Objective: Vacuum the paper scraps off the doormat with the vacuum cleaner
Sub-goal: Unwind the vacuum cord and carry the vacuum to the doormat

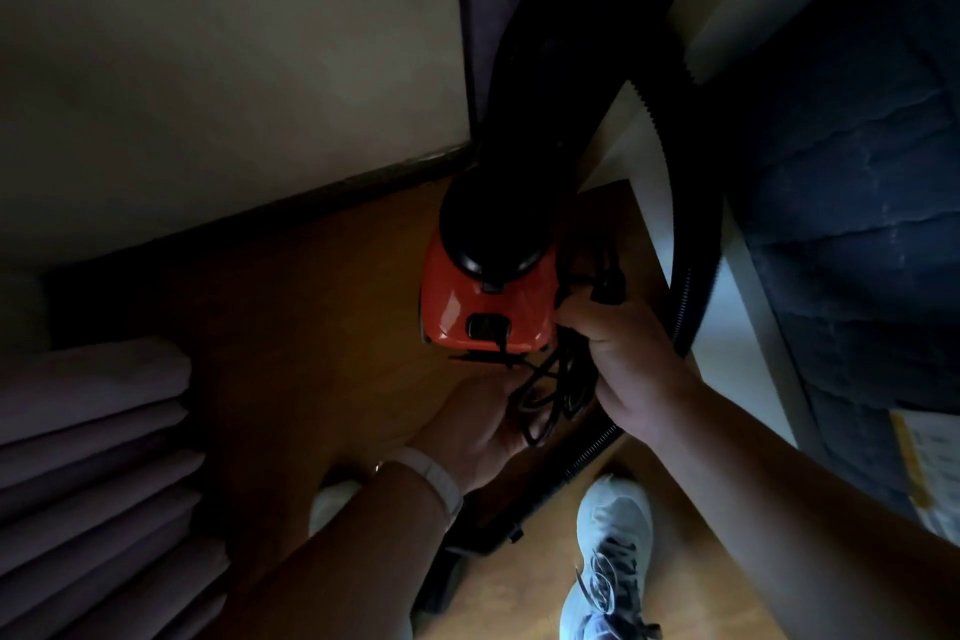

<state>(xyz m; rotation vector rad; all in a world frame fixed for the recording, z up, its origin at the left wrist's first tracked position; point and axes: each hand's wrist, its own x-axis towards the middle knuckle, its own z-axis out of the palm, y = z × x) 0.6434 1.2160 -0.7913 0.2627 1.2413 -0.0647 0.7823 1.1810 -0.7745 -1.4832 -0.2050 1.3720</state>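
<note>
White sneaker [608,561] on wood floor [311,327]. Left hand [478,431] under loops of black power cord [545,395]; finger state can't tell, too dark. Right hand [618,343] fingers curled tight round cord bundle. Orange plastic vacuum cleaner [467,307] on floor beside wall [208,68], black ribbed hose [693,296] arcing right.

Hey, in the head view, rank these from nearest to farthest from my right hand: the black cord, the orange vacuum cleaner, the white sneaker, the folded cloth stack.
1. cord: bundled in the grip of the right hand.
2. vacuum cleaner: just left of that hand.
3. sneaker: lower in the frame, on the floor.
4. folded cloth stack: far left edge.
</note>
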